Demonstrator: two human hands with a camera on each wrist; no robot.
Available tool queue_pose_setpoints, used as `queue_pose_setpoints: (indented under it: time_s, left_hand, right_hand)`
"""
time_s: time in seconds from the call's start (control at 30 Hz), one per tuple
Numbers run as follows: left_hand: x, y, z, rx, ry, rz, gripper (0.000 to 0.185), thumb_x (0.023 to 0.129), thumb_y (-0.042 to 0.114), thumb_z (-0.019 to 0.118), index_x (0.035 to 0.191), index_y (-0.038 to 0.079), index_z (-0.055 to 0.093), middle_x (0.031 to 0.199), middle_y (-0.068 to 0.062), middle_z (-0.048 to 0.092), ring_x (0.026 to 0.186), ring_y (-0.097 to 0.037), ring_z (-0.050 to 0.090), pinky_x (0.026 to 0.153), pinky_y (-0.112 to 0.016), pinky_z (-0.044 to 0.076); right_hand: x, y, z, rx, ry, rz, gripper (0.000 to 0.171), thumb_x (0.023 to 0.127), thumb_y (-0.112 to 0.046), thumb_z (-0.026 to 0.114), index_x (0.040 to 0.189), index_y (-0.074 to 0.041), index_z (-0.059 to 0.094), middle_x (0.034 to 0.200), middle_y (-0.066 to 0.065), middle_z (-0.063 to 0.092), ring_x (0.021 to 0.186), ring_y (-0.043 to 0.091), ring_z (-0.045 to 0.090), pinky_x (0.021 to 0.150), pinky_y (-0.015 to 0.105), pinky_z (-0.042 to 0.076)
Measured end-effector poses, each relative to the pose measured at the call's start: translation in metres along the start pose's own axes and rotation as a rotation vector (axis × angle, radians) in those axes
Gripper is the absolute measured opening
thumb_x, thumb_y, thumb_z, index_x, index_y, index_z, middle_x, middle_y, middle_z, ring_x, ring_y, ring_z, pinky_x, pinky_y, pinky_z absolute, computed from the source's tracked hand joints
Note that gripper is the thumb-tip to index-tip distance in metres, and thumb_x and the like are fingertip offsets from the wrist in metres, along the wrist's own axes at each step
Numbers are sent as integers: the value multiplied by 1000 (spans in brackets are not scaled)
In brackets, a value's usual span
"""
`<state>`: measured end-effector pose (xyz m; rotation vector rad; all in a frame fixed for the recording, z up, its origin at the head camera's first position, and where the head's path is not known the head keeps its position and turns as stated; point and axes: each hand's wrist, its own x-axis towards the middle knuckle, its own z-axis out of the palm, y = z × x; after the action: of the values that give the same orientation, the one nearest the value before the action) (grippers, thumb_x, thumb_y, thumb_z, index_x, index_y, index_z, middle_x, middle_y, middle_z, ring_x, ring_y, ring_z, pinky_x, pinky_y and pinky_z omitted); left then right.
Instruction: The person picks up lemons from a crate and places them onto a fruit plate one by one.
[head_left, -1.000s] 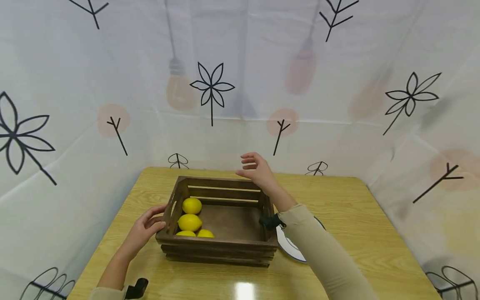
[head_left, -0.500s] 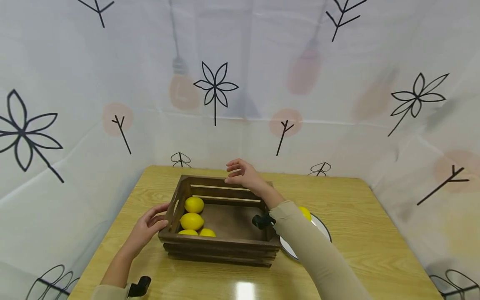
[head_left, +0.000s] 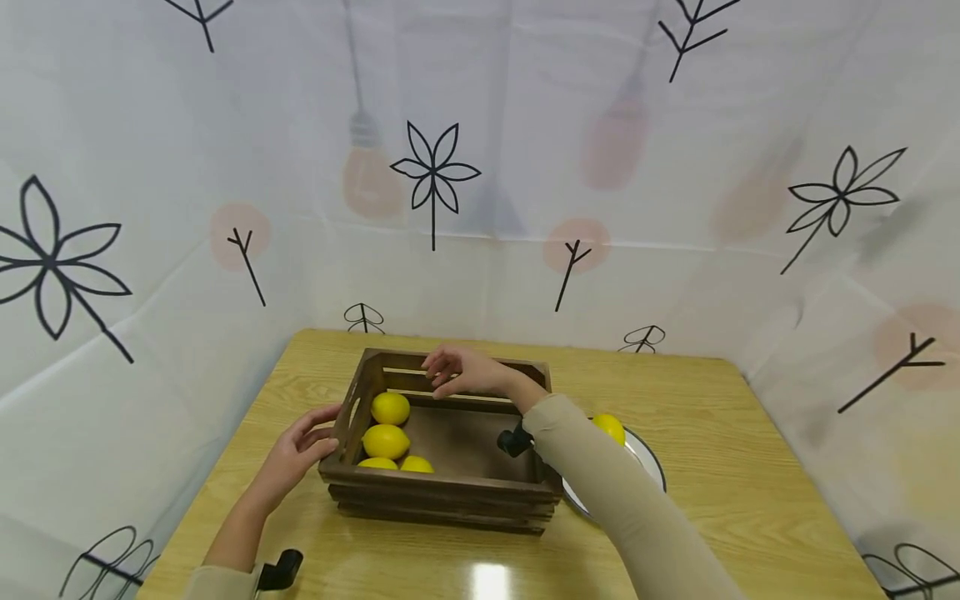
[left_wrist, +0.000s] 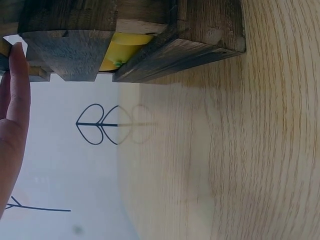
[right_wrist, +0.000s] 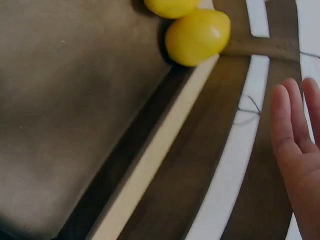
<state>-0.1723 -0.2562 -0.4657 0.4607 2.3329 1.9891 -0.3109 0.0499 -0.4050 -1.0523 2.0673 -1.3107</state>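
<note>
A dark wooden slatted crate (head_left: 442, 485) sits on the table, with several yellow lemons (head_left: 386, 442) gathered along its left end. My left hand (head_left: 296, 450) rests against the outside of that end, its fingertips at the upper slat. Its straight fingers (left_wrist: 19, 90) lie along the wood in the left wrist view, where part of a lemon (left_wrist: 122, 52) shows through a gap. Over the rear part of the crate hovers my right hand (head_left: 468, 372), loosely bent and holding nothing. In the right wrist view its fingers are apart from the nearest lemon (right_wrist: 197, 37).
Right of the crate is a white plate (head_left: 647, 468) with a dark rim, partly hidden by my right sleeve (head_left: 622, 508). A lemon (head_left: 608, 428) lies on it. The wooden table (head_left: 750, 483) meets patterned cloth (head_left: 480, 283) at the back and sides.
My right hand has moved left and down, from above the crate's back right to over its inside. The lemon on the plate has come into view. My left hand keeps its place on the crate.
</note>
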Motion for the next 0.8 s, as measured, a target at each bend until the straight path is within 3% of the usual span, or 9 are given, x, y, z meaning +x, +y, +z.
queue_pose_setpoints:
  time_s: [0.1, 0.33, 0.53, 0.8]
  left_hand:
    - [0, 0, -1, 0, 4, -5, 47, 96, 10, 53, 138, -1, 36, 135, -4, 41, 112, -6, 51, 87, -20, 46]
    - [1, -2, -1, -4, 0, -7, 48, 96, 11, 53, 139, 0, 36, 138, -13, 38, 112, -7, 50, 87, -21, 46]
    - [2, -4, -2, -3, 7, -9, 48, 95, 10, 53, 139, -1, 36, 138, -14, 38, 111, -6, 51, 86, -21, 46]
    - [3, -3, -3, 6, -7, 23, 46, 96, 7, 51, 138, -3, 35, 138, -21, 36, 110, -4, 50, 86, -20, 46]
  right_hand:
    - [8, 3, 8, -14, -118, -18, 42, 84, 3, 66, 122, 6, 48, 119, 27, 49, 106, 35, 54, 86, 30, 48]
    - [20, 7, 25, -144, -332, 23, 36, 81, 3, 68, 115, 3, 55, 112, 11, 55, 103, 28, 54, 85, 28, 47]
    - [25, 10, 44, -185, -509, 130, 37, 82, 4, 68, 117, 4, 57, 122, 15, 53, 111, 29, 51, 85, 23, 46]
    - [26, 20, 64, -248, -647, 264, 44, 84, 5, 64, 125, -10, 58, 129, -1, 48, 114, 14, 48, 90, 22, 42]
